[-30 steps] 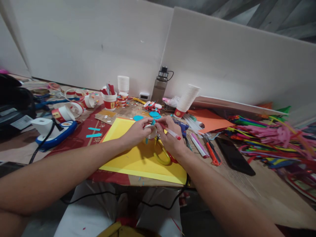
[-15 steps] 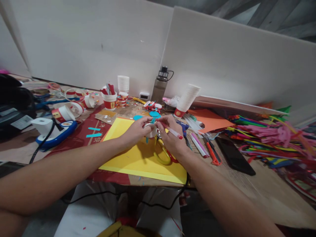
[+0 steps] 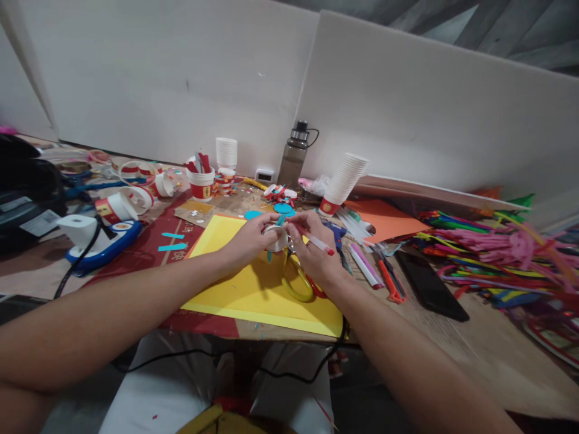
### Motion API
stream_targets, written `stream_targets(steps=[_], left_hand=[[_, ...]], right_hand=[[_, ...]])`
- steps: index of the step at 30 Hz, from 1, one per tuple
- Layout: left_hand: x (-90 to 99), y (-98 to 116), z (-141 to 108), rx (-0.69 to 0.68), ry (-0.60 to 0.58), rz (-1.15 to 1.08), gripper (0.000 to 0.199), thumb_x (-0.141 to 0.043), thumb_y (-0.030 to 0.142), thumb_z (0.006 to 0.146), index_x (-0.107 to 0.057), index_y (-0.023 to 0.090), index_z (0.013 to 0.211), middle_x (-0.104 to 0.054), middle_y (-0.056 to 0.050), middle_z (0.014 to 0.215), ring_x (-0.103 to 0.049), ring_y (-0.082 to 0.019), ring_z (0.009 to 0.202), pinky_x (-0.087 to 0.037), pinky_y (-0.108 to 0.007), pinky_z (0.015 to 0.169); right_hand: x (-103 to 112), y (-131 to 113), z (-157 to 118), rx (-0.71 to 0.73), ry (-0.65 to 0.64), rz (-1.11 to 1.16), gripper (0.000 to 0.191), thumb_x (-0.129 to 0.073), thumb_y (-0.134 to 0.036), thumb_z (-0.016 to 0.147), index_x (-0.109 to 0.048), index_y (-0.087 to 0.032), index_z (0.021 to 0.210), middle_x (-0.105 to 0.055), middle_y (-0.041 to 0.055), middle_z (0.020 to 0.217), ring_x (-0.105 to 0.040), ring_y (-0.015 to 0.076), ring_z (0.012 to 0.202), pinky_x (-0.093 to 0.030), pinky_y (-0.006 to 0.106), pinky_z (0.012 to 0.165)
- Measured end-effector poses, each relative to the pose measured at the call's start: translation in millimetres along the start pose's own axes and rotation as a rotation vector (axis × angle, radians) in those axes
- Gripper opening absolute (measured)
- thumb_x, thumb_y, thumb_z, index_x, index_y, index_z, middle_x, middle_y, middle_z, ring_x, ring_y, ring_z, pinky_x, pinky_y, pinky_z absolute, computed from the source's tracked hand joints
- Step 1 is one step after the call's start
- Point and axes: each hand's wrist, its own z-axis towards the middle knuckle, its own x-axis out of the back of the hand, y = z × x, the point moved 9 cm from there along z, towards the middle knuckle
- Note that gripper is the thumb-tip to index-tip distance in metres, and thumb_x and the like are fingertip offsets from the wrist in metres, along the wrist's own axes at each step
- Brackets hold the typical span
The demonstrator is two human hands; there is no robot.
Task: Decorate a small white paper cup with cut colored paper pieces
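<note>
My left hand (image 3: 250,241) is closed on a small white paper ring (image 3: 275,239) with blue strips on it, above the yellow sheets (image 3: 253,289). Facing it, my right hand (image 3: 313,244) has its fingertips at the ring's right side and holds a white marker with a red end (image 3: 322,245). Scissors with yellow and red handles (image 3: 296,283) hang or lie just under my right hand; whether it grips them is unclear. Just beyond the fingertips is a blue disc (image 3: 283,209), and another blue piece (image 3: 252,214) lies to its left.
Stacked white cups (image 3: 346,181), a bottle (image 3: 293,155) and a cup of red-handled tools (image 3: 200,182) stand behind. A power strip (image 3: 104,244) is left. Markers (image 3: 365,265), a cutter (image 3: 391,280), a phone (image 3: 432,286) and coloured pipe cleaners (image 3: 506,247) lie right.
</note>
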Motion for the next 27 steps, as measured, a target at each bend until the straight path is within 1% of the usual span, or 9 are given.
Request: stream_targets(steps=[4,7,13,20,27], left_hand=[[0.0,1.4,0.0,-0.009,0.0,0.008,0.034,-0.061,0.026,0.08,-0.062,0.016,0.113,-0.067,-0.005,0.099,-0.061,-0.014,0.078,-0.052,-0.025,0.069],[0.1,0.6,-0.1,-0.002,0.0,0.005,0.034,-0.06,0.025,0.08,-0.062,0.017,0.114,-0.067,-0.004,0.098,-0.06,-0.013,0.077,-0.052,-0.024,0.067],[1.1,1.7,0.3,-0.025,0.002,0.057,0.033,-0.059,0.025,0.081,-0.063,0.017,0.113,-0.067,-0.004,0.098,-0.06,-0.014,0.079,-0.051,-0.025,0.069],[1.5,0.4,0.8,-0.032,0.001,0.046,0.034,-0.06,0.024,0.08,-0.063,0.018,0.113,-0.067,-0.004,0.101,-0.06,-0.014,0.082,-0.05,-0.025,0.072],[2.2,1.6,0.7,-0.051,0.005,0.056,0.034,-0.06,0.024,0.08,-0.063,0.017,0.113,-0.068,-0.004,0.101,-0.06,-0.013,0.079,-0.049,-0.025,0.073]], right_hand=[[-0.5,0.0,0.0,0.008,0.002,-0.004,0.01,-0.053,-0.032,0.091,-0.056,-0.023,0.096,-0.068,0.0025,0.087,-0.063,0.0176,0.077,-0.049,0.029,0.068],[-0.3,-0.1,0.2,0.01,0.003,0.004,0.01,-0.053,-0.03,0.091,-0.055,-0.022,0.096,-0.068,0.0024,0.086,-0.064,0.0173,0.076,-0.048,0.029,0.067],[0.3,-0.8,0.2,0.006,0.001,-0.008,0.009,-0.052,-0.032,0.091,-0.055,-0.023,0.095,-0.068,0.0024,0.085,-0.063,0.0178,0.075,-0.048,0.03,0.067],[0.6,-1.1,0.0,0.012,0.008,-0.014,0.009,-0.052,-0.032,0.092,-0.055,-0.024,0.095,-0.068,0.0025,0.086,-0.064,0.018,0.077,-0.049,0.03,0.068],[-0.1,-0.2,-0.4,0.004,-0.002,-0.021,0.01,-0.052,-0.033,0.092,-0.055,-0.024,0.096,-0.068,0.0027,0.088,-0.063,0.0182,0.078,-0.049,0.03,0.069]])
